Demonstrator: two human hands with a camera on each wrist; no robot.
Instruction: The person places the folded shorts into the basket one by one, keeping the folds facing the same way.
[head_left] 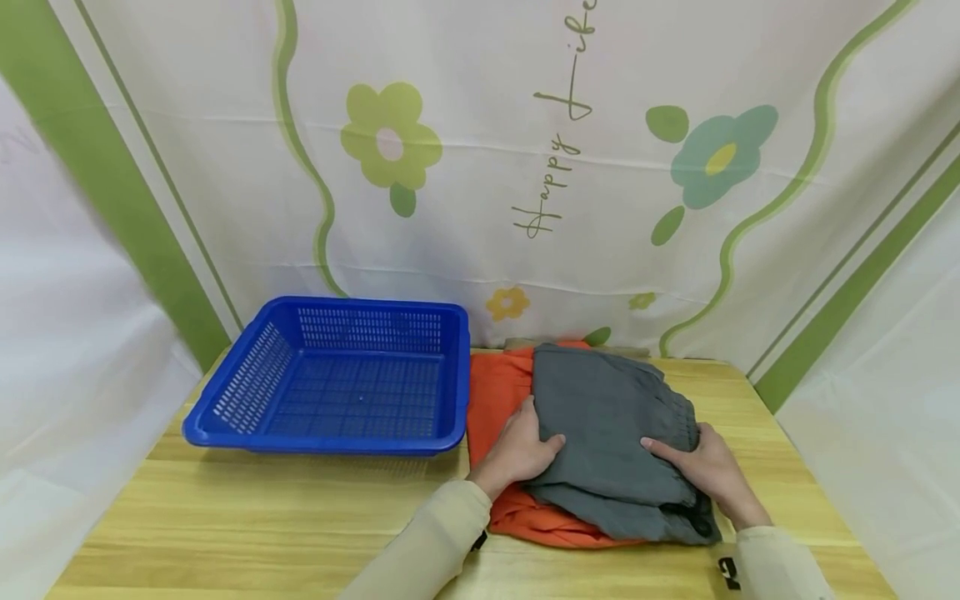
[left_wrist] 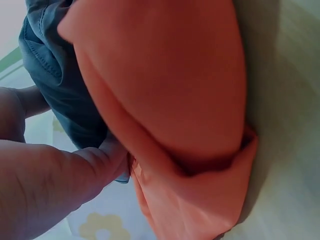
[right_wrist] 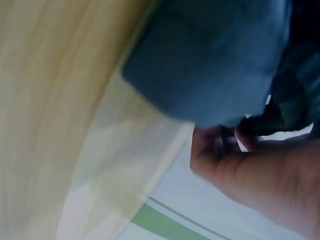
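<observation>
Folded grey pants with a gathered elastic edge lie over an orange garment on the right of the table. My left hand grips the left side of the pants, thumb on top and fingers tucked beneath the fold. At the opposite side, by the elastic, my right hand holds the pants with its thumb on top. In the left wrist view, the thumb presses in where the grey cloth meets the orange cloth. The right wrist view shows fingers curled under the grey edge.
A blue plastic basket with slotted walls stands left of the clothes, its right rim close to the orange cloth. Wooden tabletop extends in front of it. A white printed curtain hangs behind and along both sides.
</observation>
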